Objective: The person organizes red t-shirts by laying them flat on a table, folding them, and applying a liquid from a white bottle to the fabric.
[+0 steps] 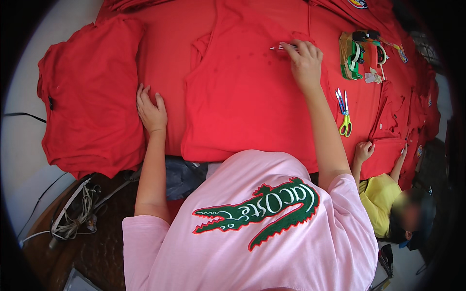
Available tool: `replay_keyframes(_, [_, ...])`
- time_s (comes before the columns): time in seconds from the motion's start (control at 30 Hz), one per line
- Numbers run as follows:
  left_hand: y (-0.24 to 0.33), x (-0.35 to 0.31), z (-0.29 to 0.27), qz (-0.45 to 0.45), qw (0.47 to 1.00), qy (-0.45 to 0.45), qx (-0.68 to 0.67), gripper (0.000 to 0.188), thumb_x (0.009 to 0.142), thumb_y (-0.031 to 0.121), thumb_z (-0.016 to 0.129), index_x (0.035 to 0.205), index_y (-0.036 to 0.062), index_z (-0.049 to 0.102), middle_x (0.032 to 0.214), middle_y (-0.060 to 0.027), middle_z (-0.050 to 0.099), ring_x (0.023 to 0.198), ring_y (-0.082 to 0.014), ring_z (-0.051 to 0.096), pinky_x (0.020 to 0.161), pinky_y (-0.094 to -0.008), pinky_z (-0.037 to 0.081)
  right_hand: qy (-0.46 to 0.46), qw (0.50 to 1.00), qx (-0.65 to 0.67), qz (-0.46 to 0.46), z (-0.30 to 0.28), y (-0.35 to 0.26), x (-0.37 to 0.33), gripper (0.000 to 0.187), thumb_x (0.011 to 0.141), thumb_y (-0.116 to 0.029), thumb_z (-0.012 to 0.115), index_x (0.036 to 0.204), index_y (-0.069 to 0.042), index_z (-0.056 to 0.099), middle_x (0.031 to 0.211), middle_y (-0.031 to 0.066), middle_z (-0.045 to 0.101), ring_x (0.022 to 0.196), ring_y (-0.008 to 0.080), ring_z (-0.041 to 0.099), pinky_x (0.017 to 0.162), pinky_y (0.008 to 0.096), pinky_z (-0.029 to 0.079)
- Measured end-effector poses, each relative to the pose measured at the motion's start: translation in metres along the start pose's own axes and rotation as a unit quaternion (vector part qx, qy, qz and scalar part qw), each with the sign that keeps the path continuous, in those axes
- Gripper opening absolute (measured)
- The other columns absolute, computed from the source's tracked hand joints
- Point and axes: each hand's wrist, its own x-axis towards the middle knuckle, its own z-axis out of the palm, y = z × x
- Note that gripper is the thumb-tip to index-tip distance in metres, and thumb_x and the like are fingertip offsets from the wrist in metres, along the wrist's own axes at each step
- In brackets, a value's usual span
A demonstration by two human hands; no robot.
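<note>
A red garment point(252, 102) lies spread flat on the red-covered table in front of me, with several small dark spots near its upper part. Over its upper right side my right hand point(307, 65) is closed on a slim white pen point(280, 48), whose tip points left. To the left, my left hand point(152, 112) rests with fingers stretched out at the right edge of a thick pile of red clothes point(92, 97). It grips nothing that I can see.
Right of the garment lie scissors point(345, 121) with yellow-green handles and a small blue-and-silver tool point(340, 100). Beyond them sits a box of tapes and tools point(359, 56). A co-worker in yellow point(376, 206) handles red cloth at right. Bundled cables point(80, 213) hang lower left.
</note>
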Motion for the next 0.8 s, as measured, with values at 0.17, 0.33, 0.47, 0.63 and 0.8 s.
replay_keyframes(0.17, [0.002,0.0,0.0,-0.005,1.0,0.0,-0.007,0.037,0.096,0.024,0.062,0.129,0.0052,0.061,0.149,-0.0164,0.054,0.135,-0.0381,0.053,0.111,-0.0491,0.042,0.018,0.999,0.014,0.031,-0.003,0.009,-0.006,0.045,0.08,-0.003,0.068,0.118,-0.027,0.075,0.115,-0.002,0.067,0.115,0.0228,0.059,0.099,0.0436,0.042])
replay_keyframes(0.33, [-0.003,-0.001,0.002,0.007,1.0,0.007,-0.006,0.038,0.097,0.024,0.061,0.129,0.0049,0.061,0.148,-0.0166,0.055,0.135,-0.0388,0.053,0.111,-0.0493,0.043,0.064,0.983,0.081,0.153,-0.046,0.036,-0.041,0.052,0.075,0.001,0.068,0.119,-0.026,0.077,0.112,-0.0018,0.067,0.113,0.0237,0.057,0.101,0.0416,0.039])
replay_keyframes(0.47, [-0.004,-0.002,0.003,0.002,1.0,0.002,-0.003,0.038,0.097,0.024,0.06,0.13,0.0048,0.06,0.148,-0.0163,0.055,0.135,-0.0385,0.052,0.11,-0.0498,0.043,0.059,0.972,0.084,0.21,-0.069,0.049,-0.09,0.052,0.074,0.002,0.068,0.119,-0.024,0.077,0.111,-0.0002,0.067,0.109,0.0245,0.058,0.099,0.0411,0.04])
replay_keyframes(0.63, [-0.002,-0.002,0.003,0.012,1.0,0.001,0.005,0.038,0.098,0.024,0.06,0.13,0.0045,0.06,0.148,-0.0164,0.055,0.135,-0.0382,0.053,0.109,-0.0499,0.043,-0.01,0.982,0.051,0.183,-0.097,0.034,-0.13,0.053,0.074,0.002,0.068,0.119,-0.024,0.077,0.111,-0.0009,0.068,0.105,0.0237,0.059,0.094,0.0417,0.042])
replay_keyframes(0.8, [-0.002,-0.002,0.004,0.021,1.0,0.003,0.002,0.037,0.098,0.024,0.06,0.129,0.0037,0.061,0.147,-0.0173,0.055,0.134,-0.0383,0.053,0.109,-0.05,0.044,-0.059,0.993,-0.013,0.099,-0.092,0.016,-0.159,0.048,0.079,-0.001,0.068,0.119,-0.026,0.077,0.114,-0.0011,0.068,0.109,0.0221,0.06,0.095,0.0412,0.041])
